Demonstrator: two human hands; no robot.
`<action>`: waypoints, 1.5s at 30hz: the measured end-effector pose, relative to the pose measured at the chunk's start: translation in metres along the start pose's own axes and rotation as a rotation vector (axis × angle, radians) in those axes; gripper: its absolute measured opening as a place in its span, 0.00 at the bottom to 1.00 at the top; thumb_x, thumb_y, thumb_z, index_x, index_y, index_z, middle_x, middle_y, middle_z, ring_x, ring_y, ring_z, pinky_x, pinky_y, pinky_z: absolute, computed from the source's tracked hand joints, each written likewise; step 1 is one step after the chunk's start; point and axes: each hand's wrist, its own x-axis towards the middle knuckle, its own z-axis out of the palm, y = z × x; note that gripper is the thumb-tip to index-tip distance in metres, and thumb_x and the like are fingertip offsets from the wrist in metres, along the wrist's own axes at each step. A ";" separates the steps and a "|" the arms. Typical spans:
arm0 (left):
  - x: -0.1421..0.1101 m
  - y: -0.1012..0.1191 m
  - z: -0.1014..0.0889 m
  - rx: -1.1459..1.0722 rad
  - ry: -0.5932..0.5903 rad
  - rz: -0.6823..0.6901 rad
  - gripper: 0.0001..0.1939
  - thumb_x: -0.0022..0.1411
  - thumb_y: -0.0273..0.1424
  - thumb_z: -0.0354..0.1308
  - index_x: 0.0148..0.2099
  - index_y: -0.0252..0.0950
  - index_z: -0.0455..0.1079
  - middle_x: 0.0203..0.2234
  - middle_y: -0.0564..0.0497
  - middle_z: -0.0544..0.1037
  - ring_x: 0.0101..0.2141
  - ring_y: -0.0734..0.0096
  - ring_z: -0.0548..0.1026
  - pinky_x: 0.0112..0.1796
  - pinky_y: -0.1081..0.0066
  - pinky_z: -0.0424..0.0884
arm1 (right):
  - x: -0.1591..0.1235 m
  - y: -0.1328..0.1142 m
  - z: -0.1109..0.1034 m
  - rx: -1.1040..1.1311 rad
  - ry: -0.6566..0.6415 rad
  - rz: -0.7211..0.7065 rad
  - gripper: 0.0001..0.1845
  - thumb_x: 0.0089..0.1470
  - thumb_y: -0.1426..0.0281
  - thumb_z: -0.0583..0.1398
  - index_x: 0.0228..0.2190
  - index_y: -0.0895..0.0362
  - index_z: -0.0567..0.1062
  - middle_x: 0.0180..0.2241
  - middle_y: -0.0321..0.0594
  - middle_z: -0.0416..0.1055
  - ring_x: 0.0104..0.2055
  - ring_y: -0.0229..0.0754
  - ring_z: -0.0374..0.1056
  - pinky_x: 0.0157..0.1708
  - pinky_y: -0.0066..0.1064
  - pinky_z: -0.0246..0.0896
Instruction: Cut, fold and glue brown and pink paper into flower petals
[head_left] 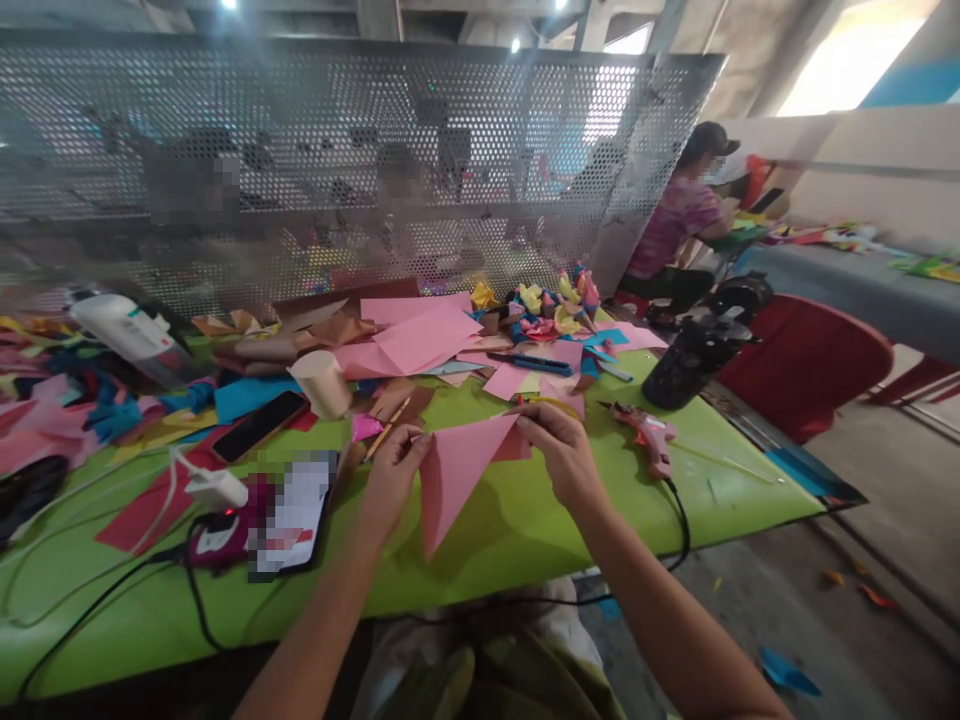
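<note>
Pinching pink ppr w/ hands, tip down, long axis up-R

From where I stand, the left hand and right hand are both bare, with slender fingers. The left forearm and right forearm are bare too, slim and tapering to the wrists. Over the lap there's olive-green cloth, softly creased, with a rounded fold; off-white cloth shows around it. I can't tell which garments they are.
</note>
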 end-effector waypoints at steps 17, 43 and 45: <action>-0.011 0.045 -0.032 0.600 0.016 0.739 0.09 0.69 0.33 0.56 0.43 0.43 0.79 0.40 0.49 0.84 0.48 0.60 0.79 0.54 0.58 0.69 | 0.005 -0.024 -0.023 -0.504 0.020 -0.523 0.07 0.59 0.67 0.62 0.31 0.49 0.82 0.36 0.39 0.82 0.41 0.48 0.75 0.44 0.43 0.66; -0.104 -0.018 -0.012 1.164 -0.536 0.585 0.27 0.73 0.43 0.49 0.67 0.35 0.64 0.67 0.43 0.66 0.67 0.58 0.60 0.67 0.55 0.50 | -0.076 0.035 -0.063 -1.102 -0.573 -0.518 0.21 0.67 0.69 0.55 0.59 0.49 0.72 0.56 0.41 0.76 0.55 0.49 0.72 0.54 0.46 0.62; -0.106 -0.020 -0.003 1.160 -0.518 0.570 0.29 0.73 0.44 0.48 0.69 0.34 0.60 0.65 0.42 0.68 0.65 0.58 0.63 0.66 0.56 0.53 | -0.075 0.035 -0.064 -1.095 -0.567 -0.514 0.21 0.67 0.69 0.55 0.59 0.49 0.72 0.56 0.41 0.76 0.55 0.49 0.72 0.54 0.46 0.63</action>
